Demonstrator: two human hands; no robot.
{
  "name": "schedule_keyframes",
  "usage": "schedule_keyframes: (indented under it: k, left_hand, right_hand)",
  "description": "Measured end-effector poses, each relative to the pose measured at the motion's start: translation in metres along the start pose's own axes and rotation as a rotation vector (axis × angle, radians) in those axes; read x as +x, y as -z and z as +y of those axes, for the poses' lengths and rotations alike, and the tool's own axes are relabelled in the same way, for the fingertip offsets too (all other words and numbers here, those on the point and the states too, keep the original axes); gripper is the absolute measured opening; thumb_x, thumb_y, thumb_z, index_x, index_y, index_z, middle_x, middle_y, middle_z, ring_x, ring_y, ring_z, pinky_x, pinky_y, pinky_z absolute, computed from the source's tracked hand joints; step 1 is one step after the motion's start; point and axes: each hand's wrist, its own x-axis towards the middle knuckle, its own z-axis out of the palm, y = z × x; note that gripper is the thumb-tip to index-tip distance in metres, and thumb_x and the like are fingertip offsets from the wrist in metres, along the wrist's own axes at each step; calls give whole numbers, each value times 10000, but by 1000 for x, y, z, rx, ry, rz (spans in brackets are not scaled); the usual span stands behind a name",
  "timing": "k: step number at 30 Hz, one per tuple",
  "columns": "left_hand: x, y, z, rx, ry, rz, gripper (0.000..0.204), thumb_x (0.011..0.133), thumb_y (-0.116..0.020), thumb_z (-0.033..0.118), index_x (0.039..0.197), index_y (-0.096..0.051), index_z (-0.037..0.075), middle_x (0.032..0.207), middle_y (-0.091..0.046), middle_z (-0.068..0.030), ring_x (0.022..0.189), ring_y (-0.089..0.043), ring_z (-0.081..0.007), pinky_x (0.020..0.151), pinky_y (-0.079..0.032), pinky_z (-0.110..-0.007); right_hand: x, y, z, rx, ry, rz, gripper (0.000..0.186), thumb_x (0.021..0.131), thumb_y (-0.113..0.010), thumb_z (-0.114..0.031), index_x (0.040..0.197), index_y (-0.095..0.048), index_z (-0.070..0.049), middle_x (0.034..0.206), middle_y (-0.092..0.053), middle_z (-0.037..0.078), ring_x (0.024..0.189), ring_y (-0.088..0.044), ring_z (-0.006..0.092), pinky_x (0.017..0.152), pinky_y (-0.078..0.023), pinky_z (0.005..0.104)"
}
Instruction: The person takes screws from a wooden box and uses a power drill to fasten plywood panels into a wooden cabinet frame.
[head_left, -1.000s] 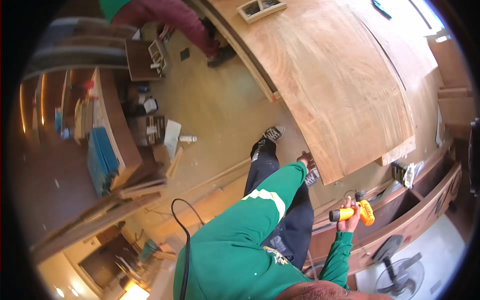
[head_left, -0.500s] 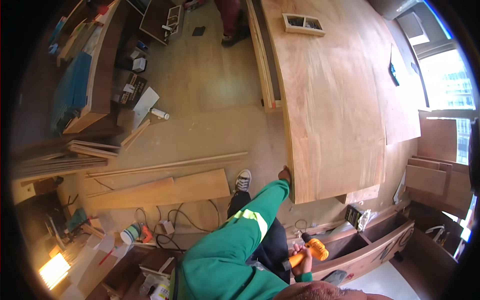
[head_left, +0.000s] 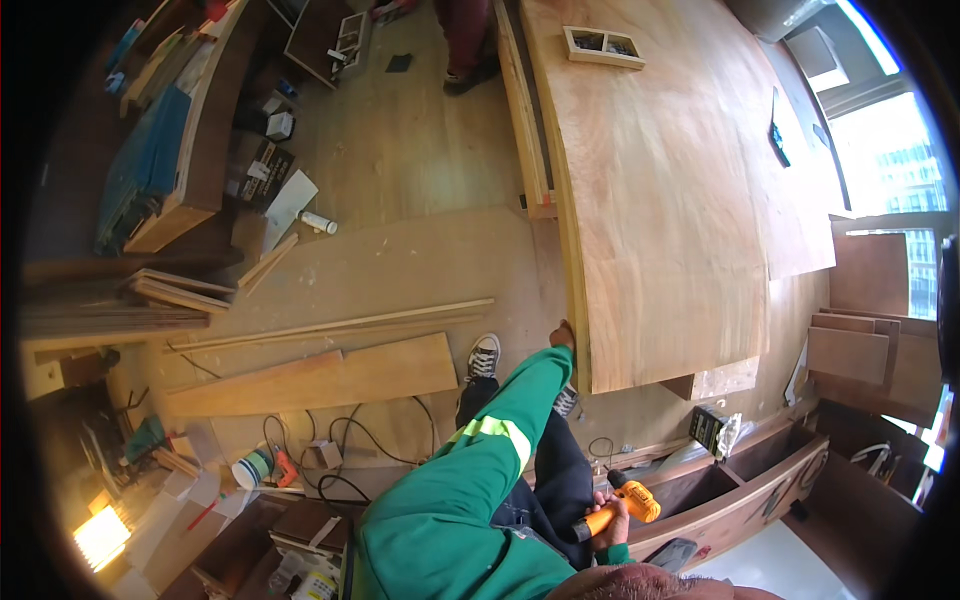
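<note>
A large plywood panel lies flat on the right, raised above the floor. My left hand, at the end of a green sleeve with a reflective band, grips the panel's left edge near its close corner; some of its fingers are hidden there. Down by my body, my right hand is wrapped round a yellow-orange cordless drill. The drill points away from the panel's underside, over the side of a wooden drawer frame.
Long wood strips and a board lie on the floor to my left, beside black cables. A small divided wooden box rests on the panel's far end. Another person's leg stands beyond. Wood pieces lean at right.
My view has shifted slightly, and my second shoe now shows beside the panel's corner. Both hands keep their holds; the drill has turned a little.
</note>
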Motion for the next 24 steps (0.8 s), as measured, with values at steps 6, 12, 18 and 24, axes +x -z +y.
schedule_keyframes:
  k: [6, 12, 18, 24]
  left_hand:
    - [11, 17, -11, -231, 44, -7, 526, 1005, -395, 409, 1095, -645, -44, 975, -700, -190, 832, -693, -309, 755, -552, -428]
    - [-36, 29, 23, -329, 176, -51, 493, 1016, -385, 376, 1100, -647, -33, 967, -702, -178, 821, -693, -295, 731, -560, -416]
    - [-34, 37, 25, -79, 56, -67, 447, 1018, -379, 362, 1117, -627, 4, 981, -698, -173, 841, -695, -295, 736, -569, -420]
    - [-35, 33, 25, -10, -29, -33, 491, 992, -398, 412, 1084, -623, -14, 980, -689, -212, 850, -689, -335, 741, -559, -442]
  right_hand:
    - [-2, 8, -2, 13, -19, 16, 133, 895, -568, -222, 920, -489, -118, 865, -590, 53, 642, -547, 158, 675, -513, 350]
    - [4, 14, 2, 2, -31, 5, 143, 906, -556, -229, 948, -489, -109, 905, -631, 78, 655, -564, 168, 680, -521, 366]
    - [4, 16, -1, -2, -42, -29, 166, 915, -540, -233, 981, -482, -92, 904, -632, 77, 664, -560, 165, 686, -520, 359]
    - [8, 21, -3, -13, -52, -34, 157, 919, -534, -237, 967, -485, -96, 905, -630, 75, 664, -556, 168, 684, -517, 357]
